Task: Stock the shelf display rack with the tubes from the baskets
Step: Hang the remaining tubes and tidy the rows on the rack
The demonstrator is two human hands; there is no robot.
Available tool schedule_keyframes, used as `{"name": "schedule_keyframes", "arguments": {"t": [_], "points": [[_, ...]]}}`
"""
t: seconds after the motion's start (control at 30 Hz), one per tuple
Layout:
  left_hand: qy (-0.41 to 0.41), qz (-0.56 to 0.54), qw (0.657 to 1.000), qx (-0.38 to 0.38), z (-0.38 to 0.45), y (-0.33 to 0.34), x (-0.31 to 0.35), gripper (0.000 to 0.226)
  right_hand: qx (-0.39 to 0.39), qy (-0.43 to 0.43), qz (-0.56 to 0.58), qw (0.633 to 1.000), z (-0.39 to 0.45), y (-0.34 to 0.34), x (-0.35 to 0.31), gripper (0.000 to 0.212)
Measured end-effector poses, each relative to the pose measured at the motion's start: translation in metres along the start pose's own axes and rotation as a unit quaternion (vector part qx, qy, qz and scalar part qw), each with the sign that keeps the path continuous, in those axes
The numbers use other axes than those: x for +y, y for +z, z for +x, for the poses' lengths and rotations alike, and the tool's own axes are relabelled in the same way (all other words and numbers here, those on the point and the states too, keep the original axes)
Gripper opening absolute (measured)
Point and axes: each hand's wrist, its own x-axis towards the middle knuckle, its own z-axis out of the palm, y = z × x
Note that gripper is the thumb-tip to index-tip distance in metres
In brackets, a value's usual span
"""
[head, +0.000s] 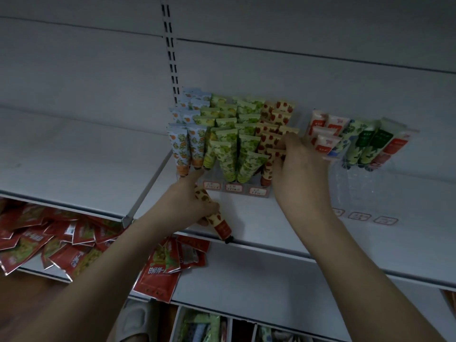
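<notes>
A clear display rack (234,187) stands on the white shelf (271,225), filled with rows of blue-orange, green and strawberry-print tubes. My left hand (195,201) grips a strawberry-print tube (217,220) low over the shelf's front edge, its index finger touching the rack's front left. My right hand (298,174) reaches into the rack's right column and pinches a strawberry tube (276,154) there. A second clear rack (357,183) to the right holds white-red, blue-flower and green tubes (355,141).
Red snack packets (61,240) lie heaped on the lower shelf at left. White basket compartments (204,327) with more tubes sit at the bottom. A slotted upright (170,50) runs up the back panel. The shelf section to the left is bare.
</notes>
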Motion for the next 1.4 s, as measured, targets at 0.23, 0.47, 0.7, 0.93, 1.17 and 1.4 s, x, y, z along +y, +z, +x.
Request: {"name": "schedule_keyframes", "arguments": {"t": [0.23,0.47,0.7,0.93,1.17,1.4], "points": [[-0.033,-0.029,0.999,-0.017,0.013,0.002,0.002,0.064,0.032,-0.006,0.04,0.999,-0.022,0.003,-0.001,0.041],[-0.011,0.024,1.0,-0.002,0.021,-0.009,-0.005,0.048,0.025,0.0,0.071,0.997,-0.033,0.007,0.002,0.035],[-0.008,0.039,0.999,0.004,0.021,-0.011,-0.007,0.038,-0.022,0.036,0.062,0.997,-0.04,0.015,0.001,0.027],[-0.014,0.065,0.998,0.021,0.02,-0.017,-0.012,0.041,-0.083,0.077,0.058,0.992,-0.049,0.037,0.009,0.018],[0.012,0.093,0.995,0.036,0.016,-0.021,-0.015,0.044,-0.045,0.112,0.127,0.985,-0.046,0.049,0.011,0.023],[0.054,0.117,0.991,0.042,0.008,-0.018,-0.008,0.045,-0.018,0.099,0.137,0.985,-0.043,0.057,0.015,0.021]]}}
